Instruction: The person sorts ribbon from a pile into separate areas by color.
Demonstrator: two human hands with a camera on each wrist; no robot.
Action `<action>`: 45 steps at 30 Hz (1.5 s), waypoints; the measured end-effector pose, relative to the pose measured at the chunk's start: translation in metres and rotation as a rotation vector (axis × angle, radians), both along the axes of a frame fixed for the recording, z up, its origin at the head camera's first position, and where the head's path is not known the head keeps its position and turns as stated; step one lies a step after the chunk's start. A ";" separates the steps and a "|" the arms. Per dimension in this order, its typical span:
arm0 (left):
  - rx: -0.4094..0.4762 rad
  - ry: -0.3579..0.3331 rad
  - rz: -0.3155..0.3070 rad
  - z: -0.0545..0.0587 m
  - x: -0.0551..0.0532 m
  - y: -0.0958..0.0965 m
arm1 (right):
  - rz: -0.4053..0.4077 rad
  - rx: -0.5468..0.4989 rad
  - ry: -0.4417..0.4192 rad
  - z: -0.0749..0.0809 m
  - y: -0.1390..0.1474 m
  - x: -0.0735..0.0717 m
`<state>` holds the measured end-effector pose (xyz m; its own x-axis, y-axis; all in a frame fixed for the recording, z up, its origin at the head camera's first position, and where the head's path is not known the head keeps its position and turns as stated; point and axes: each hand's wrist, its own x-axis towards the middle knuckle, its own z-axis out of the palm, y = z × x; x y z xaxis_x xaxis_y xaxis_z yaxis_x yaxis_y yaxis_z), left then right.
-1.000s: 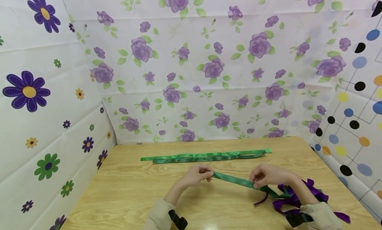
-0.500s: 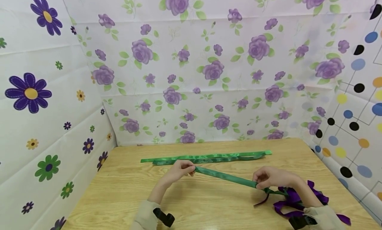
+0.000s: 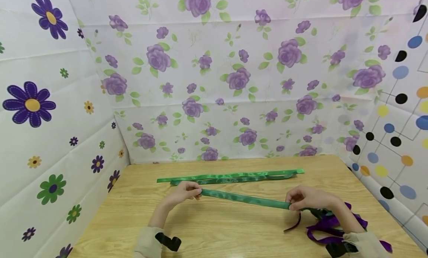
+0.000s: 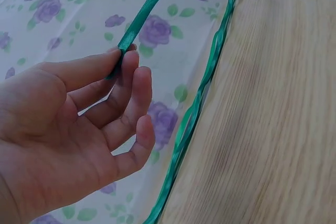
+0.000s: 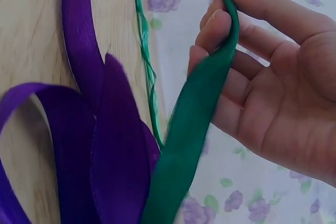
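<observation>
A dark green satin ribbon (image 3: 245, 199) stretches between the two hands above the table. Its left end is pinched between thumb and fingertips of my left hand (image 3: 183, 194); the left wrist view shows that hand (image 4: 89, 114) with the other fingers loosely bent. My right hand (image 3: 309, 199) pinches the ribbon farther along, and in the right wrist view the rest of the green ribbon (image 5: 194, 124) hangs down past the palm. Beneath the right forearm lies a tangle of purple ribbon (image 3: 326, 228) mixed with green, partly hidden by the arm.
Two green ribbons, one brighter (image 3: 240, 174) and one darker (image 3: 214, 181), lie side by side along the back of the wooden table (image 3: 140, 206). A flower-printed cloth (image 3: 214, 83) stands behind the table, with patterned cloths at both sides.
My left hand has moved left, drawing out a longer stretch of green ribbon between the hands. The right hand has shifted slightly right and still pinches the ribbon.
</observation>
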<state>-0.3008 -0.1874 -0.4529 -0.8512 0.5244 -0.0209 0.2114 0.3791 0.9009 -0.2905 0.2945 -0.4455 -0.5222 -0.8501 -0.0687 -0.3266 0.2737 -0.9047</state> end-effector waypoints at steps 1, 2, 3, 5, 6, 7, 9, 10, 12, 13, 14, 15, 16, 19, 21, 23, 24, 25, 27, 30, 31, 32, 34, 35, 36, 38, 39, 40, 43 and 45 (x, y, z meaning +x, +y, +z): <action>0.004 -0.001 0.001 0.000 0.000 -0.004 | 0.000 -0.008 0.009 0.000 0.000 0.000; 0.004 -0.001 0.006 0.001 0.000 -0.007 | 0.000 -0.015 0.024 0.000 0.001 -0.001; 0.006 0.001 0.010 0.001 0.000 -0.011 | -0.001 -0.023 0.037 0.000 0.001 -0.001; 0.008 0.003 0.021 0.003 0.000 -0.018 | -0.009 -0.029 0.063 0.000 0.002 -0.002; 0.004 0.006 0.027 0.004 0.000 -0.021 | -0.015 -0.031 0.072 0.000 0.003 -0.002; 0.001 0.009 0.034 0.004 0.001 -0.024 | -0.023 -0.029 0.081 0.000 0.003 -0.002; -0.005 0.004 0.049 0.005 0.001 -0.030 | -0.039 -0.021 0.090 -0.001 0.004 -0.003; -0.005 -0.001 0.058 0.006 0.001 -0.033 | -0.045 -0.016 0.090 -0.002 0.005 -0.003; -0.007 -0.010 0.073 0.006 0.002 -0.039 | -0.056 -0.008 0.086 -0.003 0.006 -0.003; -0.007 -0.014 0.080 0.007 0.002 -0.042 | -0.058 -0.005 0.083 -0.003 0.006 -0.003; -0.006 -0.017 0.091 0.007 0.003 -0.045 | -0.060 -0.004 0.078 -0.003 0.006 -0.003; -0.002 -0.022 0.105 0.007 0.003 -0.048 | -0.063 -0.003 0.073 -0.004 0.006 -0.003; 0.001 -0.023 0.112 0.007 0.004 -0.051 | -0.065 -0.002 0.071 -0.004 0.006 -0.004; 0.000 -0.023 0.140 0.008 0.006 -0.061 | -0.083 0.003 0.060 -0.005 0.008 -0.005; 0.000 -0.031 0.156 0.008 0.008 -0.067 | -0.103 0.011 0.058 -0.006 0.010 -0.005; -0.005 -0.037 0.161 0.007 0.009 -0.073 | -0.132 0.022 0.054 -0.006 0.012 -0.006; -0.002 -0.047 0.167 0.007 0.009 -0.075 | -0.146 0.028 0.056 -0.006 0.013 -0.007; 0.000 -0.057 0.175 0.006 0.009 -0.078 | -0.156 0.030 0.061 -0.007 0.014 -0.008; -0.003 -0.066 0.182 0.004 0.009 -0.082 | -0.172 0.035 0.075 -0.008 0.015 -0.010; -0.007 -0.076 0.201 0.000 0.009 -0.086 | -0.178 0.029 0.089 -0.011 0.018 -0.013; -0.011 -0.075 0.203 -0.001 0.008 -0.087 | -0.181 0.026 0.097 -0.012 0.019 -0.014; -0.013 -0.073 0.206 -0.002 0.008 -0.088 | -0.186 0.025 0.105 -0.013 0.020 -0.015; -0.007 -0.071 0.199 -0.002 0.008 -0.090 | -0.204 0.029 0.113 -0.015 0.023 -0.016; -0.003 -0.070 0.195 -0.003 0.008 -0.091 | -0.221 0.042 0.120 -0.017 0.024 -0.016; -0.002 -0.070 0.193 -0.003 0.008 -0.093 | -0.235 0.051 0.125 -0.018 0.026 -0.017; 0.003 -0.071 0.193 -0.004 0.009 -0.095 | -0.259 0.073 0.135 -0.019 0.029 -0.018; 0.003 -0.073 0.197 -0.004 0.009 -0.096 | -0.272 0.085 0.138 -0.019 0.030 -0.018; -0.002 -0.073 0.206 -0.005 0.010 -0.097 | -0.287 0.099 0.138 -0.018 0.031 -0.018; -0.026 -0.075 0.242 -0.007 0.009 -0.100 | -0.307 0.114 0.149 -0.015 0.033 -0.019; -0.037 -0.077 0.257 -0.008 0.008 -0.101 | -0.327 0.125 0.152 -0.015 0.035 -0.020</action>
<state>-0.2925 -0.2883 -0.4605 -0.9514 0.2889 -0.1062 0.0351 0.4445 0.8951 -0.3108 0.3294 -0.4603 -0.7765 -0.6270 -0.0623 -0.3316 0.4907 -0.8058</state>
